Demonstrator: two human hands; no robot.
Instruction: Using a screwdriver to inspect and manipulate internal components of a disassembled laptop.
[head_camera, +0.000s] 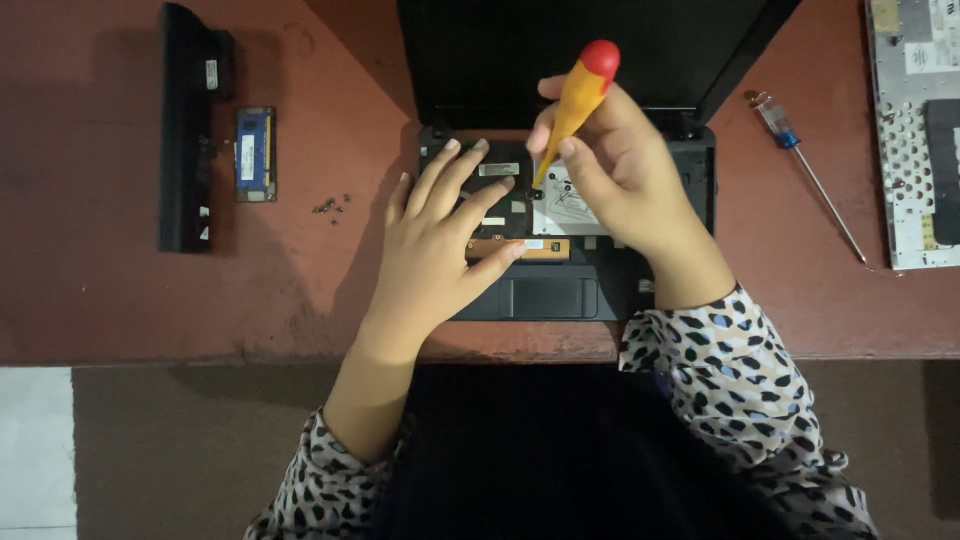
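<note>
Table: a dark red table (120, 290) with worn, scuffed spots. Its front edge runs across the picture, just below the little computer.
Floor: under the table edge there is a brown floor (180, 450), and a pale strip (35, 450) at the far left.
Little computer: a small black laptop (540, 295) sits open in the middle of the table, close to the front edge. Its keys are off, so the inside parts show.
Right hand: the right hand (620, 180) is closed around a yellow screwdriver with a red top (580, 90). The tip points down and touches the inside of the laptop.
Left hand: the left hand (440, 240) lies flat on the open laptop with fingers spread. It holds nothing.
Left side of table: a long black battery bar (185, 130), a small blue chip card (255, 155) just beside it, and a tiny pile of screws (332, 206) nearby.
Right side of table: a thin blue-handled screwdriver (805, 170) lies alone, and a silver keyboard plate (905, 140) lies at the edge.
Sleeves: spotted sleeves (740, 370) cover both arms.
</note>
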